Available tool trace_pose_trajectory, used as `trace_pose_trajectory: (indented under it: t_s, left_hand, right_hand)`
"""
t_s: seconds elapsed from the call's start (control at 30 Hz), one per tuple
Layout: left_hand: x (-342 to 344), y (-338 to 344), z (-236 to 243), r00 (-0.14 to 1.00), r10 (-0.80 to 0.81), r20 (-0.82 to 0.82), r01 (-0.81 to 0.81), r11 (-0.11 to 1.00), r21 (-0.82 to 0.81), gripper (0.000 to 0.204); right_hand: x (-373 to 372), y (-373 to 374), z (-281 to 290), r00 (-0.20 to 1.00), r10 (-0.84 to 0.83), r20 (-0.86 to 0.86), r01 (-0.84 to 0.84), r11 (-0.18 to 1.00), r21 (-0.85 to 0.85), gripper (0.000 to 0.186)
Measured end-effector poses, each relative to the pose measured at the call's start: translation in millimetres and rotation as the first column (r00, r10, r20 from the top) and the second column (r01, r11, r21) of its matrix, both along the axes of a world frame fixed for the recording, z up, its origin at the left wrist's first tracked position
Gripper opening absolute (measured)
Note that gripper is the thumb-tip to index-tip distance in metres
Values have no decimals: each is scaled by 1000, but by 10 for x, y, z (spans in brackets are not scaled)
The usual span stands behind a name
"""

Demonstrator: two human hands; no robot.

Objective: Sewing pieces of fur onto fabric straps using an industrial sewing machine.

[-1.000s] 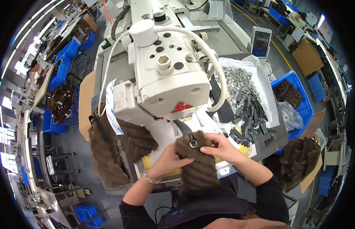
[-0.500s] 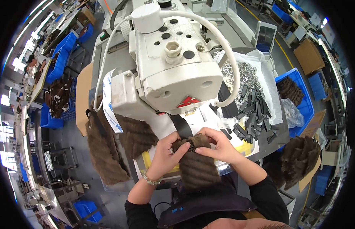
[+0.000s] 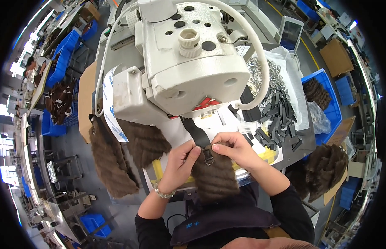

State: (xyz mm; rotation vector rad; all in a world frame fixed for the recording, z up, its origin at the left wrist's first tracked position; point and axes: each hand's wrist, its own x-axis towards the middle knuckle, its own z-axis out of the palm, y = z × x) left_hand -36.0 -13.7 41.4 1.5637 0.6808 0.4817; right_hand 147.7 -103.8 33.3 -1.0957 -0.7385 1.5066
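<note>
A brown fur strip [image 3: 215, 178] hangs over the table's near edge, with a black strap [image 3: 197, 134] running from it toward the white sewing machine head [image 3: 193, 85]. A small black tab with a silver D-ring [image 3: 208, 159] lies on the fur near its upper end. My left hand [image 3: 182, 164] pinches the strip's upper left side, thumb at the strap. My right hand [image 3: 234, 149] pinches the same end from the right, its thumb on the strap and fur. More fur pieces [image 3: 141, 145] lie to the left of my hands.
A pile of metal rings [image 3: 261, 74] and short black straps [image 3: 278, 124] sit at the right. Beyond are a blue bin [image 3: 329, 95] with fur, a fur pile [image 3: 325, 170] on cardboard and a screen [image 3: 290, 35]. A person [image 3: 31, 70] works at a far-left bench.
Both hands have shifted up toward the machine. The upper end of the fur strip, bunched half a second ago, is flatter now, with the D-ring below my thumbs and more black strap showing.
</note>
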Motion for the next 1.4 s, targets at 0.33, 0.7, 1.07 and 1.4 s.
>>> trace_pose_trajectory:
  t_s: [0.33,0.7,1.07,1.4]
  left_hand:
    - [27,2,-35,998,5,-59,2,993,122,25]
    - [59,1,-61,992,26,-120,13,949,315,23]
    - [56,1,-153,994,32,-107,3,948,318,23]
    - [16,36,-160,976,-165,146,132,968,213,7]
  right_hand:
    - [24,-6,-82,999,-12,48,12,1000,1,17]
    - [2,-10,-114,933,-105,343,90,994,58,13]
    - [-17,-14,-139,977,-90,194,98,995,-32,13]
    - [-105,-335,-236,330,-563,757,-166,755,634,19]
